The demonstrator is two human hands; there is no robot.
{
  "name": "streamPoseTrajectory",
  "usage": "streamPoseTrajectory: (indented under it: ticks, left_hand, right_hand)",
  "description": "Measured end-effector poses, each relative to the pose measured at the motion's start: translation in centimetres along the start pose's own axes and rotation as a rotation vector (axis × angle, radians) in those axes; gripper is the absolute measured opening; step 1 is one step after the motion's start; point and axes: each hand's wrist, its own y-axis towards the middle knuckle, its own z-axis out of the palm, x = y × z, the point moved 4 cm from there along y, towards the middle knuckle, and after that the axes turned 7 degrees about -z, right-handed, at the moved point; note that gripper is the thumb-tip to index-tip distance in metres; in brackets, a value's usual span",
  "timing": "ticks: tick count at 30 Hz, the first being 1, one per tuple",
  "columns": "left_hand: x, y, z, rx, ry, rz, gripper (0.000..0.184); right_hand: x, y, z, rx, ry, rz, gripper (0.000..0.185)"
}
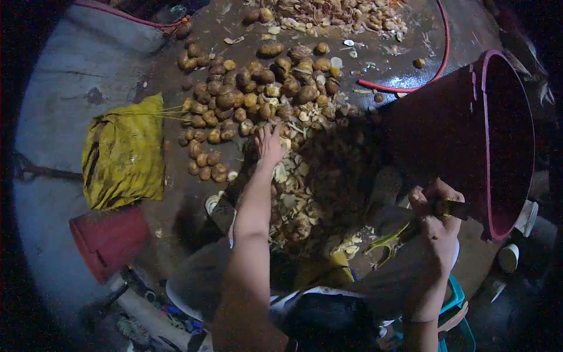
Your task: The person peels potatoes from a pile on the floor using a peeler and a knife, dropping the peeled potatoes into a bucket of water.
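Note:
My left hand [271, 145] reaches down onto the near edge of a heap of brown potatoes [226, 100], fingers stretched out and a little apart. A pale patch, perhaps a potato, shows beside its fingers. Below and right of it lie pale peelings [290, 202]. On the right, my right hand [438, 214] is raised near the big dark red bucket [446, 123], its fingers closed around a small dark tool [453, 208] with a flat, blade-like end. Shadow hides the tool's exact kind.
A yellow sack [124, 155] and a smaller red bucket [111, 240] stand on the left. More peelings [346, 14] are heaped at the back. A red hose [443, 53] curves across the wet floor. Beside my right forearm is a teal plastic frame [454, 293].

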Motion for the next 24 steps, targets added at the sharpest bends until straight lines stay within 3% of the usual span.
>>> streamPoseTrajectory:
  ticks: [1,7,10,13,18,22,24]
  left_hand:
    - [-0.2,0.3,0.4,0.079,0.06,-0.109,0.063]
    - [-0.9,0.9,0.6,0.128,0.032,-0.198,0.062]
    - [-0.4,1.6,1.9,0.103,0.041,-0.214,0.063]
    - [0.3,1.9,2.9,0.17,0.155,-0.184,0.06]
    - [0.3,1.3,3.0,0.241,0.183,-0.157,0.055]
    - [0.3,-2.4,2.2,0.194,0.237,-0.027,0.064]
    - [-1.0,-4.6,1.0,0.416,0.132,-0.049,0.068]
  right_hand:
    - [-0.3,0.1,0.4,0.025,-0.025,-0.026,0.05]
    - [0.6,1.1,1.9,-0.038,0.148,0.041,0.056]
    - [1.5,1.3,1.9,-0.12,0.138,-0.088,0.028]
    - [-0.5,1.1,1.6,0.068,0.106,-0.071,0.061]
    - [-1.2,1.1,1.5,0.032,0.217,0.021,0.066]
    - [-1.4,1.5,1.7,0.02,0.377,0.087,0.066]
    - [-1.7,2.0,1.4,0.024,0.299,-0.004,0.067]
